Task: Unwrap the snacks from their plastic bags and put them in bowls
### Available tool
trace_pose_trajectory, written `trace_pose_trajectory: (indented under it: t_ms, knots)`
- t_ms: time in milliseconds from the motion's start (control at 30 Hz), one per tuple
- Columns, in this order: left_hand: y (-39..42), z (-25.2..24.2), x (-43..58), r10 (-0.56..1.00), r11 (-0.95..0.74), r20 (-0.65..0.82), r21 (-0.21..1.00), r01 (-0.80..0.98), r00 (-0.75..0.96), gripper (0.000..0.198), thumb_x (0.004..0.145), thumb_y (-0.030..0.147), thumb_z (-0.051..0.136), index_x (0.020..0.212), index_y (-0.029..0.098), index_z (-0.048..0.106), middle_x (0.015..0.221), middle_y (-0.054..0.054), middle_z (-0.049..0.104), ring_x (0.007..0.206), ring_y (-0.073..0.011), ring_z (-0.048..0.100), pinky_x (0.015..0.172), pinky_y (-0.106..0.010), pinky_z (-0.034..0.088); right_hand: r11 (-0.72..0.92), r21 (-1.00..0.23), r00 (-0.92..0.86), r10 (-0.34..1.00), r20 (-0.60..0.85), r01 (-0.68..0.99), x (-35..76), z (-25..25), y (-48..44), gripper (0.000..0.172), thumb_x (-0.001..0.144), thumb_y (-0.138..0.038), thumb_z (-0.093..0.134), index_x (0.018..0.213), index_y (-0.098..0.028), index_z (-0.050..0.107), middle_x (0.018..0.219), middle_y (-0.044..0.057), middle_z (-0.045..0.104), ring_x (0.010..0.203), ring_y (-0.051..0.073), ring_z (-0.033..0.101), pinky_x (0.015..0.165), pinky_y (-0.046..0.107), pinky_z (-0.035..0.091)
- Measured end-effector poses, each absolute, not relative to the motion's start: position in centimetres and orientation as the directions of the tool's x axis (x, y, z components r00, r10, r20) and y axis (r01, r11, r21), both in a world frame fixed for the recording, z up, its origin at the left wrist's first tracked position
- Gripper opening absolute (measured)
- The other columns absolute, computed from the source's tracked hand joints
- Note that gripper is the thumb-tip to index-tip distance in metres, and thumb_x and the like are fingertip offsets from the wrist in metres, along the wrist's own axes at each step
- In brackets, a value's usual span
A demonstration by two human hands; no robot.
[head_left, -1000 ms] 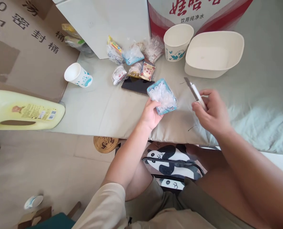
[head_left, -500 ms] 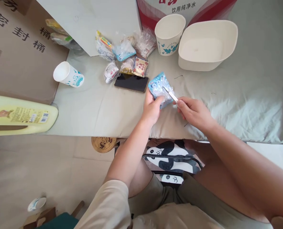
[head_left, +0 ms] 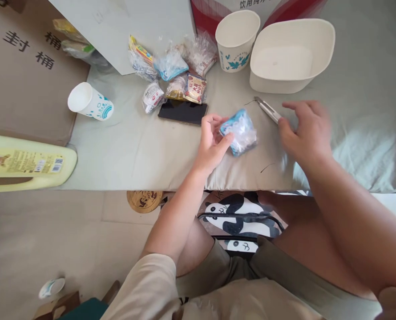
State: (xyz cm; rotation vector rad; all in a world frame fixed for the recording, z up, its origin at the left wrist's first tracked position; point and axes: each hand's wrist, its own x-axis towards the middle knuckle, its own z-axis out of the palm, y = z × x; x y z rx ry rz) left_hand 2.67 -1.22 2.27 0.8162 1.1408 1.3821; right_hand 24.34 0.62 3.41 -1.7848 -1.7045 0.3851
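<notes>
My left hand [head_left: 214, 141] pinches a small blue packet [head_left: 239, 133] with clear, crinkled plastic over it, held just above the cloth. A slim white-handled utility knife [head_left: 268, 110] lies slantwise on the cloth to the right of the packet, its metal tip pointing away to the left. Beside its near end is my right hand [head_left: 306, 133], slightly blurred, with thumb and fingers apart. The thumb is close to the handle; whether it still touches is hard to tell. A dark phone [head_left: 182, 111] lies left of the packet.
Several wrapped snack packets [head_left: 174, 66] cluster behind the phone. A paper cup [head_left: 237, 42] and a white tub [head_left: 291, 58] stand at the back. Another cup [head_left: 91, 101], a yellow bottle [head_left: 31, 162] and a cardboard box [head_left: 27, 84] are on the left.
My right hand has put the utility knife down on the cloth, opened and moved right. The packet in my left hand has shifted slightly right and tilted.
</notes>
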Motion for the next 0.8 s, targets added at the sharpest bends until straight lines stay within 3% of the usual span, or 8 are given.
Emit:
trace_pose_trajectory:
  t_ms: [133, 233, 367, 500, 667, 733, 800]
  knots:
    - [-1.6, 3.2, 2.2, 0.985, 0.056, -0.089, 0.974, -0.218, -0.145, 0.051, 0.079, 0.038, 0.082, 0.124, 0.029, 0.059, 0.143, -0.008, 0.056, 0.151, -0.0321, 0.038, 0.117, -0.044, 0.038, 0.272, -0.676, -0.077, 0.950, 0.303, 0.685, 23.6, 3.3, -0.7, 0.031, 0.090, -0.027, 0.051, 0.116, -0.020, 0.066, 0.112, 0.013, 0.069, 0.105, 0.027, 0.066, 0.092, 0.045, 0.053]
    - [-1.2, 3.0, 2.4, 0.993, 0.091, -0.102, 0.982, -0.168, -0.056, 0.046, 0.078, 0.036, 0.082, 0.119, 0.025, 0.065, 0.133, -0.010, 0.065, 0.145, -0.0333, 0.046, 0.116, -0.042, 0.039, 0.358, -0.690, -0.222, 0.933, 0.282, 0.629, 22.7, 3.1, -1.4, 0.036, 0.088, -0.034, 0.055, 0.120, -0.018, 0.065, 0.114, 0.014, 0.070, 0.103, 0.028, 0.067, 0.090, 0.046, 0.054]
    - [-0.6, 2.2, 2.7, 0.995, 0.102, -0.101, 0.995, 0.008, -0.004, 0.035, 0.072, 0.022, 0.084, 0.105, 0.024, 0.072, 0.099, -0.005, 0.073, 0.116, -0.0296, 0.064, 0.103, -0.036, 0.047, 0.383, -0.658, -0.286, 0.924, 0.255, 0.648, 22.4, 2.4, -1.3, 0.046, 0.085, -0.034, 0.058, 0.129, -0.021, 0.062, 0.120, 0.013, 0.069, 0.110, 0.032, 0.065, 0.093, 0.049, 0.053]
    - [-0.2, 2.4, 1.6, 0.980, 0.076, -0.052, 0.990, 0.121, -0.190, 0.009, 0.078, 0.018, 0.075, 0.085, 0.022, 0.071, 0.080, -0.001, 0.068, 0.086, -0.0198, 0.064, 0.079, -0.028, 0.048, 0.383, -0.632, -0.339, 0.920, 0.196, 0.674, 22.8, 2.0, -1.0, 0.044, 0.083, -0.026, 0.057, 0.126, -0.025, 0.065, 0.112, 0.011, 0.070, 0.105, 0.031, 0.065, 0.093, 0.050, 0.052]
    - [0.2, 1.9, -1.1, 0.938, -0.014, 0.079, 0.981, 0.192, -0.337, 0.008, 0.081, 0.017, 0.068, 0.076, 0.023, 0.065, 0.067, 0.002, 0.057, 0.066, -0.0133, 0.055, 0.062, -0.024, 0.042, 0.335, -0.666, -0.254, 0.942, 0.220, 0.666, 23.5, 2.7, -0.8, 0.020, 0.080, -0.019, 0.054, 0.092, -0.026, 0.068, 0.106, 0.009, 0.068, 0.101, 0.028, 0.066, 0.092, 0.047, 0.052]
    - [0.2, 1.4, -2.2, 0.913, 0.003, 0.099, 0.969, 0.248, -0.396, 0.013, 0.084, 0.019, 0.064, 0.072, 0.022, 0.059, 0.062, 0.003, 0.050, 0.063, -0.0127, 0.053, 0.061, -0.024, 0.042, 0.292, -0.686, -0.138, 0.952, 0.272, 0.666, 24.0, 2.9, -0.6, 0.016, 0.078, -0.015, 0.052, 0.084, -0.025, 0.063, 0.105, 0.008, 0.068, 0.103, 0.026, 0.065, 0.094, 0.046, 0.051]
    - [0.1, 1.1, -3.2, 0.881, 0.013, 0.148, 0.941, 0.337, -0.449, 0.013, 0.087, 0.022, 0.060, 0.074, 0.022, 0.058, 0.068, 0.002, 0.053, 0.069, -0.0135, 0.057, 0.067, -0.025, 0.047, 0.252, -0.715, 0.002, 0.943, 0.334, 0.652, 24.4, 2.9, -0.4, 0.016, 0.077, -0.012, 0.048, 0.079, -0.024, 0.058, 0.104, 0.007, 0.069, 0.103, 0.025, 0.066, 0.092, 0.045, 0.052]
